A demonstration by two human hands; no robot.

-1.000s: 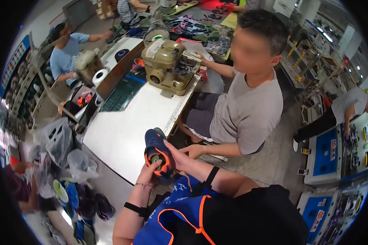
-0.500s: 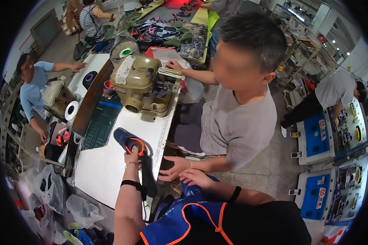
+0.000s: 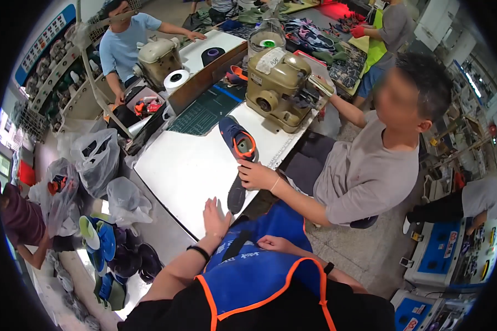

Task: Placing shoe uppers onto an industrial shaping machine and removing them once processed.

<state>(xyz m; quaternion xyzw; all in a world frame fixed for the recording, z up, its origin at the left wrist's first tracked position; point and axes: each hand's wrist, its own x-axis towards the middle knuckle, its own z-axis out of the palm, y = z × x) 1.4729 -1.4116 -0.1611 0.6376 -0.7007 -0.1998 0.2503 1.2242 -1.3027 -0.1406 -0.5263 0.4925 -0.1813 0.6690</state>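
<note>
My left hand lies on the near part of the white tabletop, fingers stretched out and nothing in them. My right hand rests on my blue apron with its fingers curled in; no object shows in it. Beyond my left hand is a dark shoe sole, lying lengthwise near the table's right edge. Farther up lies a navy shoe with orange trim round its opening. A seated co-worker's hand is at the shoe's near end, over the sole's far end.
An olive-coloured sewing machine stands at the table's far end, beside a dark green mat. The co-worker in grey sits close on the right. Plastic bags and several shoes are at the left. Another person works across the divider.
My left hand has let go of the navy shoe and moved back onto the tabletop. The co-worker's hand has moved from beside my right hand to the shoe. My view has shifted left.
</note>
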